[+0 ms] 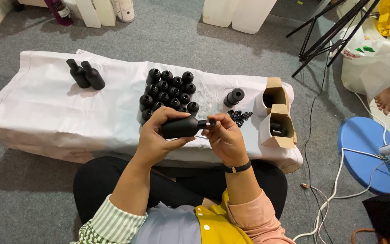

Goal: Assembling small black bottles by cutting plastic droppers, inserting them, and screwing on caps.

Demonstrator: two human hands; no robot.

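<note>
left sleeve point(113, 220): green and white stripes, rolled up | right sleeve point(254, 214): soft pink, pushed up | right wrist: thin black band point(237, 169) | top: grey and yellow, white buttons | legs: black trousers point(100, 180)

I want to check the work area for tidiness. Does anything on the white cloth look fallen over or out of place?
Yes. Two black bottles lie on their sides at the far left of the white cloth, apart from the upright cluster of bottles. One more bottle lies tipped beside the small loose black caps. Nothing looks spilled or broken.
</note>
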